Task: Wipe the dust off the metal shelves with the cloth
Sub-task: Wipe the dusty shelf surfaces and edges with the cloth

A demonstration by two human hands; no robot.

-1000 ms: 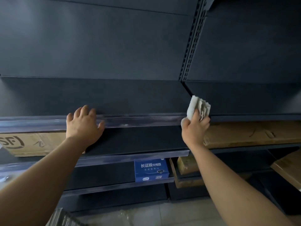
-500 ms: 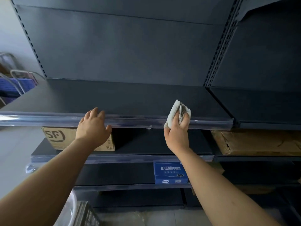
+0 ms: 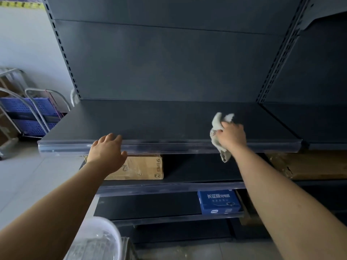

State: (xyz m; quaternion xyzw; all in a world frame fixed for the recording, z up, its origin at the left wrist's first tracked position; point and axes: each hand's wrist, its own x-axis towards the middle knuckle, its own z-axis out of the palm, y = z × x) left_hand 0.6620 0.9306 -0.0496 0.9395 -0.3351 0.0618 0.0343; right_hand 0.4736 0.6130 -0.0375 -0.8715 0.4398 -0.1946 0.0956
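Right hand (image 3: 231, 136) holds the cloth (image 3: 217, 132) bunched in its grip on the bare shelf (image 3: 159, 121); left hand (image 3: 107, 150), grip wide, rests on its edge. A box (image 3: 139, 168) sits below.

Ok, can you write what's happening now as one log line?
right hand: holds cloth on top shelf | left hand: open, on shelf's front edge | wiping unfinished

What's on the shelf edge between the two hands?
Nothing: in the head view the top shelf is bare between the left hand and the right hand gripping the cloth.
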